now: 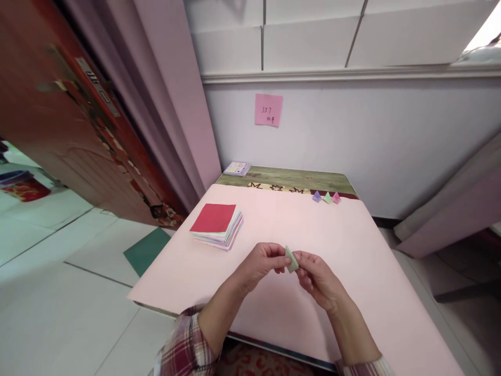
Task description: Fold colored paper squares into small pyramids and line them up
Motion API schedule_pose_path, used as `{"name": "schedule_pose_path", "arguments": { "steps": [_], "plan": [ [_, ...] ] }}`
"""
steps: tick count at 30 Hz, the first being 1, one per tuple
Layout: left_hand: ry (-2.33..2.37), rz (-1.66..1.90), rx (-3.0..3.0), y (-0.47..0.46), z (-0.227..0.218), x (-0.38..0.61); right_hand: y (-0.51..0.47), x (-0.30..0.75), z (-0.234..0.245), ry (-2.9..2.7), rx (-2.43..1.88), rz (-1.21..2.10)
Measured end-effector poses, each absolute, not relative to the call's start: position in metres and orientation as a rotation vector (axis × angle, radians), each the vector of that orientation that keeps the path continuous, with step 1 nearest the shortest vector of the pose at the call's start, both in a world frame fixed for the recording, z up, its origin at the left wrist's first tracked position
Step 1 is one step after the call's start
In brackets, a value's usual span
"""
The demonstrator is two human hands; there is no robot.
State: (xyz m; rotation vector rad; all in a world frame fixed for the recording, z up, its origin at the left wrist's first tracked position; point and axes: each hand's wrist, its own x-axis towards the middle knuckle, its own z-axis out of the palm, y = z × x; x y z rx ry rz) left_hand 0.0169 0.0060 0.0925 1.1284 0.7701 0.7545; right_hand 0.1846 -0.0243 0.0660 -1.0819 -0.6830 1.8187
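Note:
A small folded piece of pale green paper (291, 259) is held up above the pink-covered table. My left hand (266, 259) pinches it from the left, thumb on the near face. From the right, the fingertips of my right hand (316, 275) grip its other edge. Left of my hands lies a stack of coloured paper squares (217, 224) with a red sheet on top. Near the far edge stand three small folded paper shapes: a purple one (317, 197), a light green one (327, 198) and a pink one (336, 198).
A pink cover (180, 284) lies over most of the table. At the back left corner sits a pack of paper (237, 168). A pink note (268, 110) is stuck to the wall. On the floor to the left is a dark green sheet (147, 250), near a red door (78, 130).

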Motion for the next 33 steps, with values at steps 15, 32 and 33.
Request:
{"name": "schedule_pose_path", "arguments": {
  "steps": [15, 32, 33],
  "plan": [
    [0.822, 0.549, 0.967, -0.002, 0.087, 0.016, -0.032, 0.192, 0.063, -0.665, -1.013, 1.873],
    [0.938, 0.899, 1.333, -0.014, 0.104, 0.022, -0.044, 0.185, 0.077, -1.096, -1.185, 1.347],
    [0.942, 0.884, 1.388, -0.014, 0.104, 0.022, -0.044, 0.186, 0.076, -1.130, -1.204, 1.355]
  ]
}}
